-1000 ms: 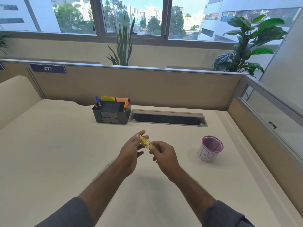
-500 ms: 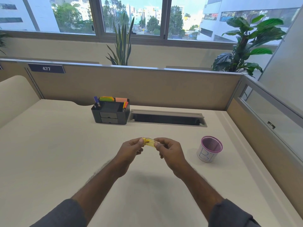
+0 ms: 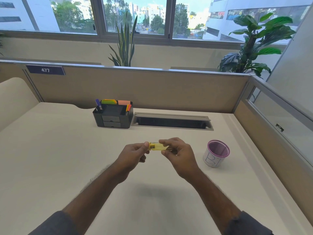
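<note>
A small translucent yellow object (image 3: 156, 147), shaped like a short pen or lighter, lies level between both hands above the middle of the cream desk (image 3: 50, 158). My left hand (image 3: 133, 154) pinches its left end with thumb and fingertips. My right hand (image 3: 177, 152) pinches its right end, fingers curled over the top. The object's right tip is hidden under those fingers.
A pink mesh cup (image 3: 216, 153) with a white paper label stands to the right of my hands. A black desk organizer (image 3: 113, 115) with markers and sticky notes sits at the back, beside a grey cable slot (image 3: 172, 122). Partition walls close the back and right.
The yellow object was tilted between the fingers one second ago; it has turned level. Both hands have shifted slightly apart and a little toward the right.
</note>
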`<state>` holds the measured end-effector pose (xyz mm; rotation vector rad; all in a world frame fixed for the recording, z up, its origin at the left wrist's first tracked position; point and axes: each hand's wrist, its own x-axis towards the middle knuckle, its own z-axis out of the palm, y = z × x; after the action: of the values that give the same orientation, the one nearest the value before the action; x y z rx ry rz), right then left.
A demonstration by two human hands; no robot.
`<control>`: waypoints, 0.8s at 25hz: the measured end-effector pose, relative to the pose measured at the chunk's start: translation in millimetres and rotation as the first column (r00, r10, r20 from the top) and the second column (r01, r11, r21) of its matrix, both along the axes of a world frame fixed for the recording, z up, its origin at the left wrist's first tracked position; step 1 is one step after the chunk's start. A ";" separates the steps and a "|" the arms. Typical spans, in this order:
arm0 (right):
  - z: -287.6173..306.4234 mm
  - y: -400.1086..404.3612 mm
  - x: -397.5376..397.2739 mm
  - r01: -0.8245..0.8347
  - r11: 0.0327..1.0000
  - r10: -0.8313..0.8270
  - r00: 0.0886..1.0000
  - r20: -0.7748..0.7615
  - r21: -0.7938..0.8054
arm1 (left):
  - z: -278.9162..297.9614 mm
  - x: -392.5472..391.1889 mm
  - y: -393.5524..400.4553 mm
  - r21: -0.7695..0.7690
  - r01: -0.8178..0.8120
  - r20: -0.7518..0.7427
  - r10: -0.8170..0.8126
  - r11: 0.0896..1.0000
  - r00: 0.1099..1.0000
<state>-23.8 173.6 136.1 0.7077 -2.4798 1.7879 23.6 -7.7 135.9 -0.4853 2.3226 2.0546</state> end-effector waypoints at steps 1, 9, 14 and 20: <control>1.5 1.2 1.2 0.003 1.000 -0.003 1.000 0.000 -0.018 | 5.0 1.5 1.0 0.005 0.022 -0.025 -0.022 1.000 0.999; 16.2 6.1 6.0 -0.018 0.994 0.025 0.998 0.064 -0.107 | 29.2 8.6 7.3 -0.129 0.066 -0.157 -0.086 0.989 0.984; 19.3 6.3 7.3 -0.040 0.994 0.046 0.997 0.059 -0.098 | 28.2 12.9 8.7 -0.196 0.034 -0.190 -0.072 0.980 0.979; 17.3 -7.5 3.8 -0.062 0.996 0.066 0.995 0.070 -0.066 | 23.6 14.2 3.1 -0.191 0.005 -0.187 -0.042 0.981 0.981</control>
<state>-20.0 166.1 153.3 0.7402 -2.4588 1.9385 37.8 -4.5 159.4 -0.2711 2.6354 1.9583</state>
